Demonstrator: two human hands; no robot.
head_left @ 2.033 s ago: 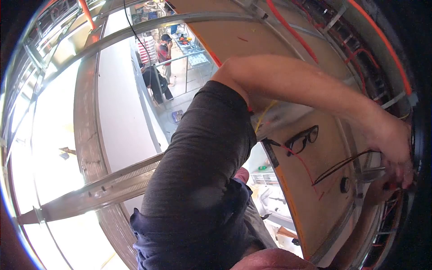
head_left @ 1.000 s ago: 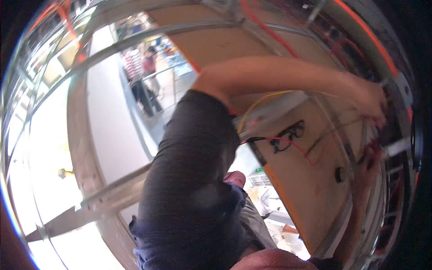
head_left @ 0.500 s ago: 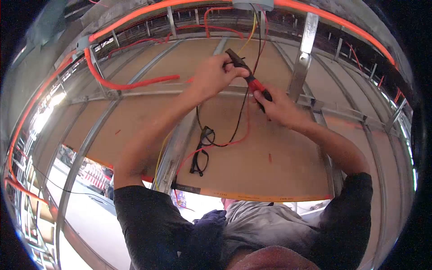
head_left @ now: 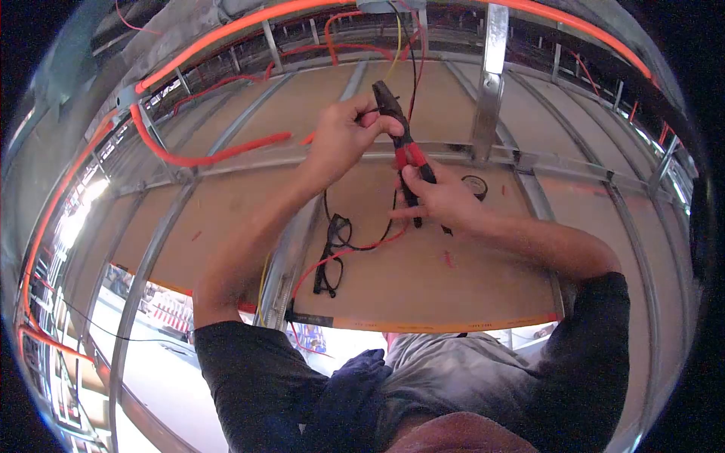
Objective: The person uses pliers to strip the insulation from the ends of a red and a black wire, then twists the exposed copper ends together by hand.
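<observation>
My right hand [head_left: 445,198] is wrapped around the red and black handles of a pair of pliers [head_left: 408,155], which are parted a little. The pliers point up, jaws at the top. Beside the jaws, my left hand [head_left: 343,140] pinches a black wire [head_left: 364,115], its thumb resting against the pliers' head. Behind the hands, black, red [head_left: 420,72] and yellow wires [head_left: 397,47] hang from a grey round box [head_left: 389,6]. Below lie black-framed glasses [head_left: 329,257] on a brown board [head_left: 393,294], with loops of wire around them.
A dark round roll [head_left: 474,186] lies right of my right hand. Metal framing [head_left: 491,98] crosses the board and rises behind it. Orange conduit [head_left: 226,30] arches overhead, and a loose orange length [head_left: 219,160] ends left of my left hand. Openings show below the board's near edge.
The pliers have turned more upright and their handles have spread apart. My right hand has shifted lower, uncovering the dark roll. The view has shifted slightly.
</observation>
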